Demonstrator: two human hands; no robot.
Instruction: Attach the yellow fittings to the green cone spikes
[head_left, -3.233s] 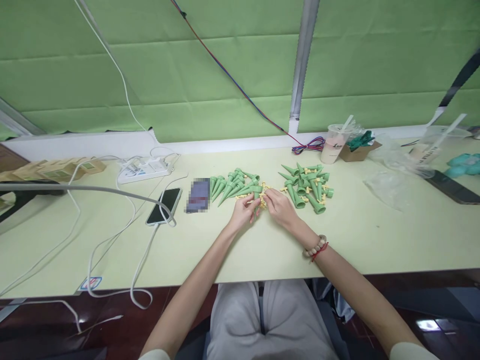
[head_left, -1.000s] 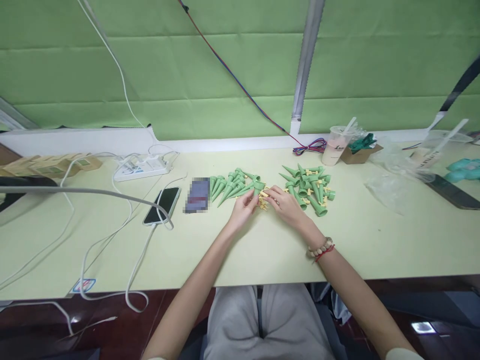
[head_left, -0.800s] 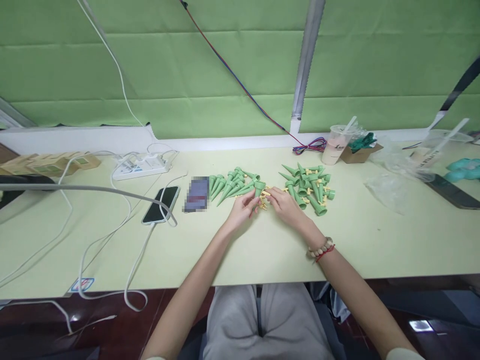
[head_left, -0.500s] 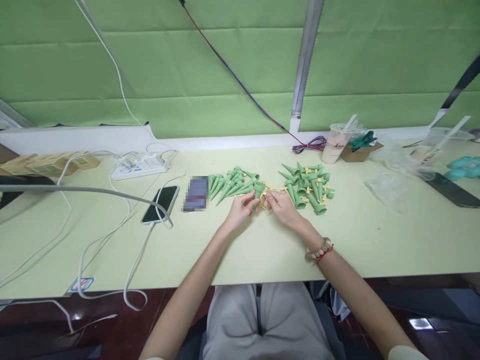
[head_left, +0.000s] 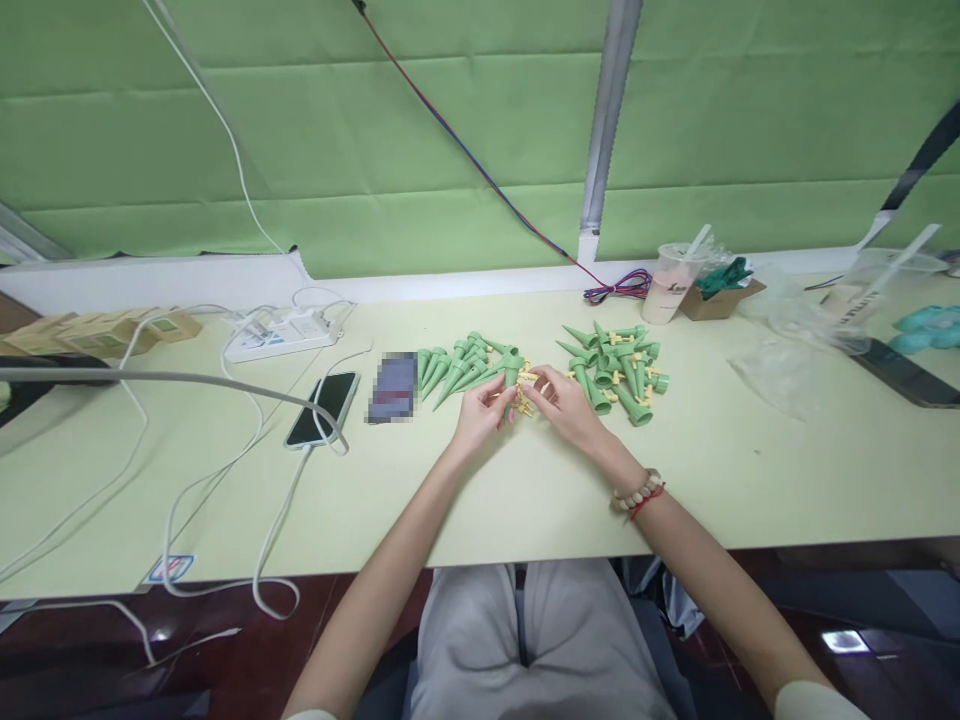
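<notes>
My left hand (head_left: 480, 412) is closed around a green watering spike (head_left: 512, 366), its wide end up, above the tabletop. Just right of it, my right hand (head_left: 566, 405) has thumb and forefinger parted beside the spike, close to small yellow valves (head_left: 526, 408). Whether a fingertip touches one of them is hard to make out. Left of my hands, several green spikes (head_left: 454, 370) lie side by side, points toward me. Beyond my right hand is a loose heap of green spikes (head_left: 634, 405) with yellow valves among them.
Left stand a phone (head_left: 322, 410) on a white cable, a blurred-out phone-like rectangle (head_left: 392, 388) and a power strip (head_left: 281, 335). At the right are a drink cup (head_left: 667, 290), a small cardboard box (head_left: 716, 303), plastic bags (head_left: 776, 378) and a dark phone (head_left: 911, 375).
My right thumb and forefinger, pinched together before, have parted. The green spike in my left hand has shifted slightly left and down. Both heaps lie as before.
</notes>
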